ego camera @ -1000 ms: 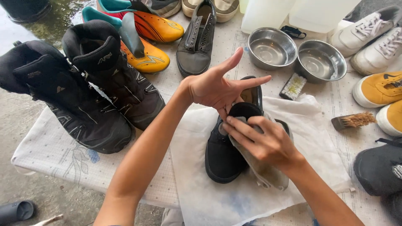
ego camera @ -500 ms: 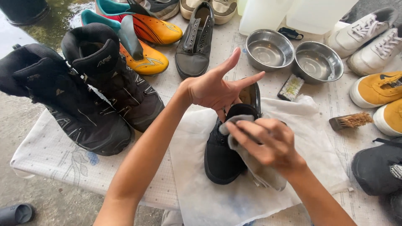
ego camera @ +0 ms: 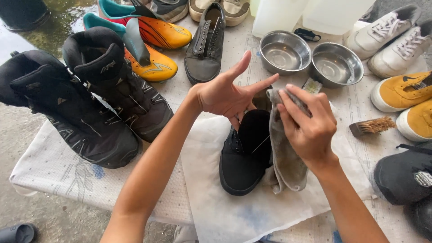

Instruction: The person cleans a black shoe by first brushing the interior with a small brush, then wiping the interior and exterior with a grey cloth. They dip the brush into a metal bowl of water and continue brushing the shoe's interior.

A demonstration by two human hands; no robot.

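A black low sneaker (ego camera: 245,155) lies on a white cloth sheet (ego camera: 216,207) in front of me, toe toward me. My left hand (ego camera: 227,94) rests at the shoe's heel opening with thumb and forefinger spread wide, some fingers tucked down into the shoe. My right hand (ego camera: 308,126) grips a grey rag (ego camera: 288,164) that hangs along the shoe's right side, fingertips pressing the rag's top near the heel.
Two big black boots (ego camera: 85,103) stand at left. Orange football boots (ego camera: 155,49), a grey sneaker (ego camera: 207,45), two steel bowls (ego camera: 284,51), white jugs (ego camera: 315,13), white sneakers (ego camera: 391,40), yellow sneakers (ego camera: 405,92), a bristle brush (ego camera: 371,126) and a dark shoe (ego camera: 405,175) crowd the table.
My right hand with the rag has moved up from the middle of the shoe to its heel end. The left hand has stayed at the heel opening.
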